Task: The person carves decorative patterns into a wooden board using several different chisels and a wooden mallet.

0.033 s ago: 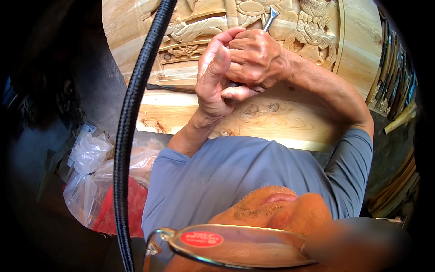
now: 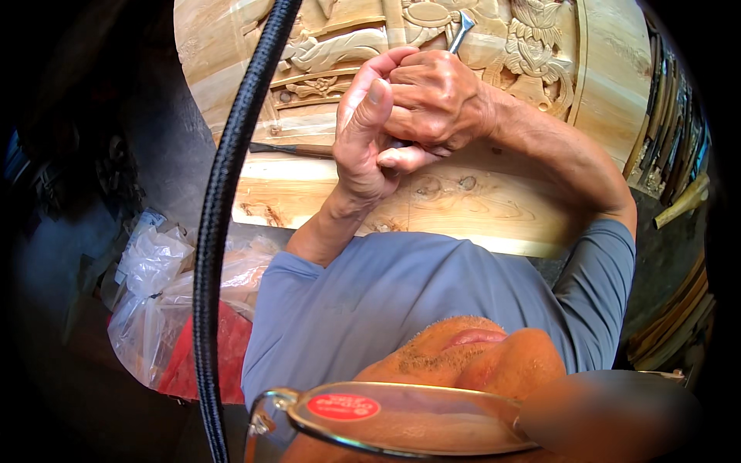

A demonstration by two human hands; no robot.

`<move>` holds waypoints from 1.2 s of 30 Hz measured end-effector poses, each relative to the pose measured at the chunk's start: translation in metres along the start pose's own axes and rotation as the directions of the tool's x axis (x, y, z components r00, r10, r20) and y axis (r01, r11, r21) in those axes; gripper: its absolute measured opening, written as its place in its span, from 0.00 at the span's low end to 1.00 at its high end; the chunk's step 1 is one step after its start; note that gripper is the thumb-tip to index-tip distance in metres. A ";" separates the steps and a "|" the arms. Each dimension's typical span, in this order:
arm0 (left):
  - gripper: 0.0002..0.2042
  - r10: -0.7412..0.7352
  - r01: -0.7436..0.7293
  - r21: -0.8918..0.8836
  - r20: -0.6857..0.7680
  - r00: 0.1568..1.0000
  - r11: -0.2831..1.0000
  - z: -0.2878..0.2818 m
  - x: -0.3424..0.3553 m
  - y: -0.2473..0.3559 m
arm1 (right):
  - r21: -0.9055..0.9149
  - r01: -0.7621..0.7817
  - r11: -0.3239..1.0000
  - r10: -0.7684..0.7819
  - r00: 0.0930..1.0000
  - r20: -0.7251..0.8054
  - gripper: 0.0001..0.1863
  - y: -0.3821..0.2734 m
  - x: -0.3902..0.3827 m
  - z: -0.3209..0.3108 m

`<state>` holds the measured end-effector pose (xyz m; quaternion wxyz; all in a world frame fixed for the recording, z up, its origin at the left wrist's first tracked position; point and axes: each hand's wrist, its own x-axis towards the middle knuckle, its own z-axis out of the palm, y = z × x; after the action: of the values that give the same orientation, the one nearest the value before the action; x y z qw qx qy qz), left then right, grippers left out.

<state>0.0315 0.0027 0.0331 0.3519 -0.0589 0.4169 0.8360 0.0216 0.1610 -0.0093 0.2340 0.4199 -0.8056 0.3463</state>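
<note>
Steel chisel in right hand, fingers clenched round it; left hand, fingers loosely open; carved wood beneath.

Woodcarving workshop, viewed remotely: I identify it by the relief-carved wooden panel at the far side, the slim tool lying left of centre, and slender tool-like pieces packed at far right.

Beyond the right hand, the chisel shows glossy metal against the carved panel of pale, matt wood. Nearer than the left hand: a smooth, knotty wooden board; farther left, a shiny, crinkled plastic bag.
</note>
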 end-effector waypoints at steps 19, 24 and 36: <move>0.47 -0.031 0.025 0.066 0.088 0.996 0.998 -0.010 0.001 0.000 | -0.050 0.010 0.999 -0.007 0.998 0.062 0.28 -0.002 0.001 -0.002; 0.51 -0.105 0.095 0.095 0.108 0.989 0.991 -0.018 -0.003 0.007 | -0.069 -0.081 0.994 0.083 0.996 0.027 0.28 -0.013 -0.001 0.004; 0.45 -0.024 0.024 -0.003 0.049 0.999 1.000 -0.015 0.003 0.005 | 0.026 -0.057 0.998 0.056 0.998 0.036 0.29 -0.002 0.001 0.008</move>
<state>0.0235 -0.0092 0.0254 0.3719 -0.0439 0.4059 0.8337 0.0220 0.1538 -0.0129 0.2043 0.4060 -0.8164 0.3561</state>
